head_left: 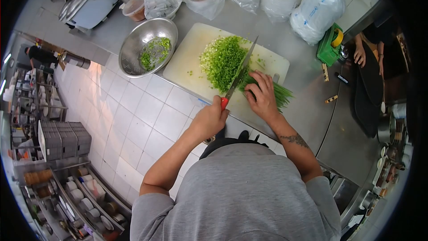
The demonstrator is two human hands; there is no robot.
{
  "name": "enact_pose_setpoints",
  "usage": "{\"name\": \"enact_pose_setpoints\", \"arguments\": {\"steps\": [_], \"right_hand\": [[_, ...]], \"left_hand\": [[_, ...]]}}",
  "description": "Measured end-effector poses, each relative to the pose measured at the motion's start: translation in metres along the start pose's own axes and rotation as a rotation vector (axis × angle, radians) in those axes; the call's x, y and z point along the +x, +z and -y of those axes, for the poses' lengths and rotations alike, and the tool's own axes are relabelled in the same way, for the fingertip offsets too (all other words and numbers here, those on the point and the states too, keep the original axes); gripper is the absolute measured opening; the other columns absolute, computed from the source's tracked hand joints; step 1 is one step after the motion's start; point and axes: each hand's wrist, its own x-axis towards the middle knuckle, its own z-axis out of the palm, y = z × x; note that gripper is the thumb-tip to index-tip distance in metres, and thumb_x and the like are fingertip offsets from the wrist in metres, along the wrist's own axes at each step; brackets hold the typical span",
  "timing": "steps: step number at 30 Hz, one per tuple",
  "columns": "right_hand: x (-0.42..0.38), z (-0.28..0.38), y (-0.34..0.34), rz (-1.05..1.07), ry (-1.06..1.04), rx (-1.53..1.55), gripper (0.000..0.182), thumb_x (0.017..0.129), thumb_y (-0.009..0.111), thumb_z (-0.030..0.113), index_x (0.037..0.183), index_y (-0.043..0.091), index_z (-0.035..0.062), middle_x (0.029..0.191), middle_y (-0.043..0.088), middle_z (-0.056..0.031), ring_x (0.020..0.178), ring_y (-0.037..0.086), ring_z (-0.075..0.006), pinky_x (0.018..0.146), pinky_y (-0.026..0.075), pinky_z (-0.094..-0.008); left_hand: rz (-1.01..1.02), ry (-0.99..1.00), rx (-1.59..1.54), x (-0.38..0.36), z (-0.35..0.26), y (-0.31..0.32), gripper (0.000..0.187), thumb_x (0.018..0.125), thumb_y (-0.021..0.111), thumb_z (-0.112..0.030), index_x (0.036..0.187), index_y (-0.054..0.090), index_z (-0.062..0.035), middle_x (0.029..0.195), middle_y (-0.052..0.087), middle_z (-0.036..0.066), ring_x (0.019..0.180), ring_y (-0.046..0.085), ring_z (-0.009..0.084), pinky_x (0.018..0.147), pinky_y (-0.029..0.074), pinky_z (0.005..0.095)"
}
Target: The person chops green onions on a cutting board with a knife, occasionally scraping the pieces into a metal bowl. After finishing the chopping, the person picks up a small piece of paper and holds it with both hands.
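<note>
My left hand [208, 118] grips the red handle of a long knife [240, 69], whose blade lies across a white cutting board [185, 60] on the steel counter. My right hand [263, 96] presses down on a bunch of green onions [283, 94] just right of the blade. A heap of chopped green onion [222, 60] lies on the board left of the blade. A metal colander bowl [129, 49] with some chopped greens stands to the left of the board.
A rice cooker [89, 2], cups, tubs and plastic bags [316, 11] line the back of the counter. A green dispenser [330, 44] sits at the right. Another person's hands [359, 53] are at the far right. White tiled floor and shelves lie to the left.
</note>
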Motion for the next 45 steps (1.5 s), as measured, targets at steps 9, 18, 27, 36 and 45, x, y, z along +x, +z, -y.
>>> {"name": "enact_pose_setpoints", "arguments": {"steps": [9,18,27,36,45], "right_hand": [[0.000,0.001,0.000,-0.089,0.030,0.059,0.020,0.075,0.073,0.009,0.088,0.058,0.0045,0.119,0.054,-0.0137,0.114,0.048,-0.0345,0.096,0.037,-0.0493],[0.001,-0.007,-0.008,-0.021,-0.023,0.077,0.016,0.073,0.073,0.009,0.083,0.061,0.0047,0.115,0.056,-0.0130,0.113,0.048,-0.0345,0.097,0.037,-0.0474],[-0.004,-0.004,-0.020,0.041,0.209,0.022,0.045,0.080,0.068,0.019,0.118,0.051,0.0024,0.133,0.044,-0.0195,0.124,0.040,-0.0403,0.105,0.030,-0.0518],[0.004,-0.003,0.001,0.282,0.368,-0.232,0.099,0.080,0.068,0.047,0.148,0.018,-0.0044,0.150,0.023,-0.0295,0.142,0.018,-0.0424,0.114,0.013,-0.0578],[0.020,-0.012,-0.024,0.409,0.353,-0.162,0.098,0.073,0.074,0.044,0.146,0.027,0.0002,0.139,0.037,-0.0269,0.131,0.034,-0.0430,0.112,0.021,-0.0542]], "left_hand": [[-0.001,0.007,-0.002,0.000,0.000,0.002,0.027,0.094,0.054,-0.021,0.099,0.037,-0.0004,0.059,0.058,0.024,0.050,0.061,0.0391,0.046,0.047,0.0466],[-0.023,-0.002,-0.016,0.000,0.004,0.002,0.028,0.094,0.054,-0.021,0.100,0.036,-0.0006,0.062,0.059,0.026,0.055,0.061,0.0421,0.051,0.047,0.0492],[0.011,-0.045,-0.002,-0.002,-0.002,0.003,0.029,0.093,0.055,-0.021,0.101,0.036,-0.0006,0.068,0.060,0.029,0.071,0.060,0.0493,0.061,0.045,0.0537],[0.032,-0.054,-0.015,-0.002,-0.009,0.005,0.030,0.093,0.055,-0.021,0.102,0.036,0.0003,0.068,0.060,0.029,0.071,0.060,0.0492,0.062,0.045,0.0537],[0.029,-0.080,-0.026,-0.007,-0.005,0.006,0.030,0.093,0.054,-0.022,0.102,0.037,0.0003,0.070,0.060,0.030,0.072,0.060,0.0493,0.062,0.045,0.0542]]}}
